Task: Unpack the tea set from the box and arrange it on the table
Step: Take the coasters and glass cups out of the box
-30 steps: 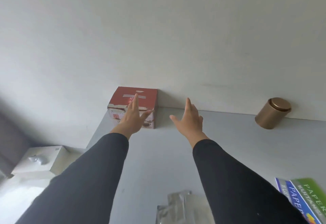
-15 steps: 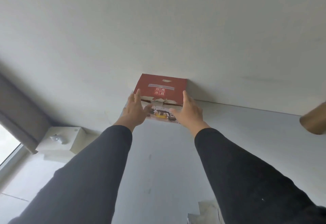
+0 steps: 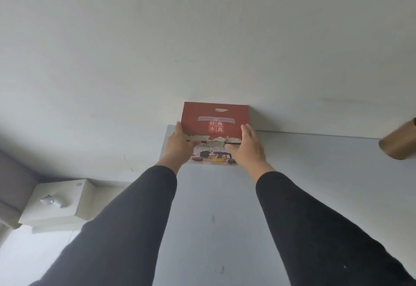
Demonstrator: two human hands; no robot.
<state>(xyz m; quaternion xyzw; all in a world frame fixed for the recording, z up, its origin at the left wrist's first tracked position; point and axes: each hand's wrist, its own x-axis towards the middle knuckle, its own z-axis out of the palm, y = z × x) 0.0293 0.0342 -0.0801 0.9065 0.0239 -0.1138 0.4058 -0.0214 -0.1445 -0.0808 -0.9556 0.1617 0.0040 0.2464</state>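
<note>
Red cardboard tea-set box (image 3: 216, 126) at frame centre against white wall, left hand (image 3: 180, 147) and right hand (image 3: 248, 148) grasping its sides, brass-coloured round tin (image 3: 399, 142) at right edge on grey table (image 3: 315, 173).

The left hand (image 3: 180, 145) and right hand (image 3: 248, 148) are covering the lower corners of the red box (image 3: 216, 119), hiding parts of its printed front picture. The small print there is staying unreadable. The frame's right edge is cutting off a brass-coloured cylinder (image 3: 399, 145) on the counter (image 3: 315, 184).
</note>
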